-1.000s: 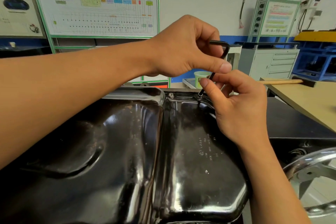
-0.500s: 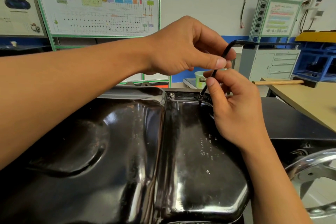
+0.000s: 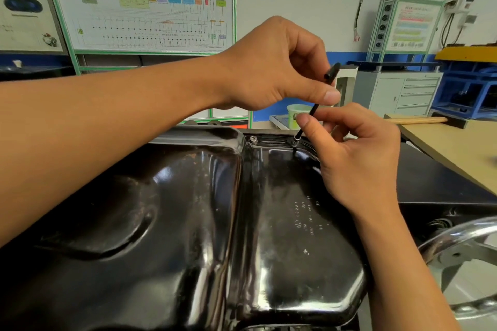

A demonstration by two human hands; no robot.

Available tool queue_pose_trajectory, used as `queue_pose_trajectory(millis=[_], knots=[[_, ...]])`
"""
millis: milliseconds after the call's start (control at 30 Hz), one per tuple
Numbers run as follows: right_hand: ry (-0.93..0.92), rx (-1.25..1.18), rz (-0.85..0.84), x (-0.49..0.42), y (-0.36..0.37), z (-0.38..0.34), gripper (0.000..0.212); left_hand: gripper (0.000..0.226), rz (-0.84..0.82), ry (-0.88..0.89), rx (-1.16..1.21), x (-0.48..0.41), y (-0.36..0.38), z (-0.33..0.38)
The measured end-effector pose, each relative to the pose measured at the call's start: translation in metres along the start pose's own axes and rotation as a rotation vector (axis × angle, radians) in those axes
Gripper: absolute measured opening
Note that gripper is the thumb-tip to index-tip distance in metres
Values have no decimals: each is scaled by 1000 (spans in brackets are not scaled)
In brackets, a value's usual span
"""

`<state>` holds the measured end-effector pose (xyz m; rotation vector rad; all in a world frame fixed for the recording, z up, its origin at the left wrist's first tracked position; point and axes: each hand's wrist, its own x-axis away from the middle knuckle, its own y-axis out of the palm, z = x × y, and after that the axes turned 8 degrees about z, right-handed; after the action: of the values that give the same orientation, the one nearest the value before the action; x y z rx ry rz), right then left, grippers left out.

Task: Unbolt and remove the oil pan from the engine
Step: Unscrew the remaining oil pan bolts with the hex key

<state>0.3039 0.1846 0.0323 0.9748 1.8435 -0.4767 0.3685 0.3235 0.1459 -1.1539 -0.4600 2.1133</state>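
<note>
Wiring-diagram board [image 3: 150, 2] is hanging at back L. Glossy black oil pan [image 3: 188, 223] is filling the foreground, a flange bolt [image 3: 252, 139] sitting on its far edge. L hand [image 3: 277, 67] is reaching across over the pan, its grip clamped w/ thumb & fingers pinching the bent top of the hex key [image 3: 313, 110]. Key is standing tilted, tip sitting in a 2nd bolt [image 3: 296, 138] just R of the first. R hand [image 3: 357, 158] is pinching the key's shaft lower down, grip closed on it. Table [image 3: 457, 153] is showing far R, a wood handle [image 3: 416, 120] lying on it.
</note>
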Motion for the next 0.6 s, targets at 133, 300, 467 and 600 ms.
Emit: queue_pose_trajectory(millis=[133, 300, 467, 600], knots=[[-23, 10, -17, -1, 0, 0, 7, 21, 11, -1, -13, -2, 2, -1], [-67, 56, -76, -1, -1, -1, 10, 17, -37, -28, 8, 1, -4, -1], [-61, 67, -140, -1, -1, -4, 10, 20, -102, -63, -14, 3, -9, -2], [-52, 69, -168, -1, -1, -3, 13, 13, -87, -68, -60, 3, -9, -2]])
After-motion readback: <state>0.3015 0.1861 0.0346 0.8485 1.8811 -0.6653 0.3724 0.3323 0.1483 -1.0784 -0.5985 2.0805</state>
